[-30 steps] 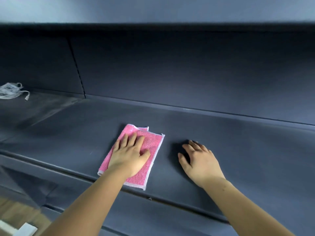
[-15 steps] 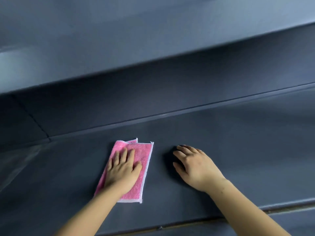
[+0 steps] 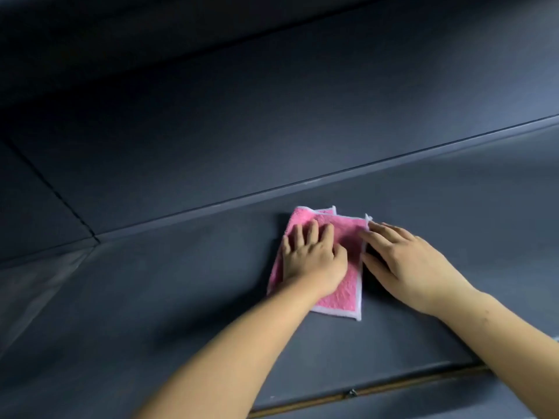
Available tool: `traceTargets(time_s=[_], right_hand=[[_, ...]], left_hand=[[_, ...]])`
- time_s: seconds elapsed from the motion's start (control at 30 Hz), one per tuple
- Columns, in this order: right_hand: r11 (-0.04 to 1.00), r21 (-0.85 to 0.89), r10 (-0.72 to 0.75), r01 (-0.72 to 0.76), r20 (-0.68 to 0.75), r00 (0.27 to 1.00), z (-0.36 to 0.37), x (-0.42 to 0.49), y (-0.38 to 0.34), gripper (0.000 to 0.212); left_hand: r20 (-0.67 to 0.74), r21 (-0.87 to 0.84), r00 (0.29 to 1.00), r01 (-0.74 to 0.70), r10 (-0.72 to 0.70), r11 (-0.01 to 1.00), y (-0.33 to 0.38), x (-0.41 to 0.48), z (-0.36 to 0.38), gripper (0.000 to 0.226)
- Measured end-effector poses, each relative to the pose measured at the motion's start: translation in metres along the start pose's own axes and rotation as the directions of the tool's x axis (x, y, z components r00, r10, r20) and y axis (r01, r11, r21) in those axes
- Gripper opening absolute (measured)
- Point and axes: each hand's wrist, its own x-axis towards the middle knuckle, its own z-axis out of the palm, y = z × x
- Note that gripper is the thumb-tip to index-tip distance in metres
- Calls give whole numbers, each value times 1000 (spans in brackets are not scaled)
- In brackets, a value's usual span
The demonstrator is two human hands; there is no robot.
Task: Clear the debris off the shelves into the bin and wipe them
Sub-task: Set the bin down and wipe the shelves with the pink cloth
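The cloth (image 3: 348, 237) has slid right, meeting the right hand (image 3: 405, 264).

Two hands, a left hand (image 3: 311, 261) and a right hand (image 3: 414, 264) — one pink cloth (image 3: 341, 297) at frame centre — one dark shelf (image 3: 151, 297) across the lower frame

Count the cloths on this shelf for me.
1. The pink cloth lies flat on the dark shelf, under the left hand, with the right hand at its right edge. None other shows; the arms could hide something small.
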Motion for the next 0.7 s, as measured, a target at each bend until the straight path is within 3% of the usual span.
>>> traceTargets(time_s=[0.27,0.47,0.7], right_hand=[[1000,-22,-14,14,19,1000,2,-1,1,43],[1000,-4,1,0,31,1000,4,0,4,44],[999,-36,26,-24,51,998,-1,-1,-1,46]], left_hand=[[12,69,999,48,-49,996,-78,35,-14,54],[-28,54,921,389,-388,920,-111,65,-28,55],[-59,47,920,391,-389,919,-107,33,-17,57]])
